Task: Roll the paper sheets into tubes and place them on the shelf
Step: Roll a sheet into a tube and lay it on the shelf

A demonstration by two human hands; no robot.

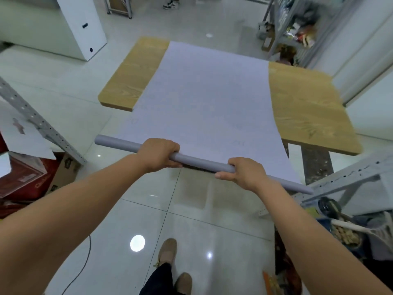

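L hand, R hand grip roll — sheet on wood table; tiled floor.

The paper sheet was a pale lilac-white with faint, unreadable grey marks, and its roll looked a flat, darker grey. The bench showed light oak-coloured wood grain. The floor was glossy white tile crossed by thin dark lines. The shoes were tan, the box dark red, and the shelf post pale grey with rows of small holes.
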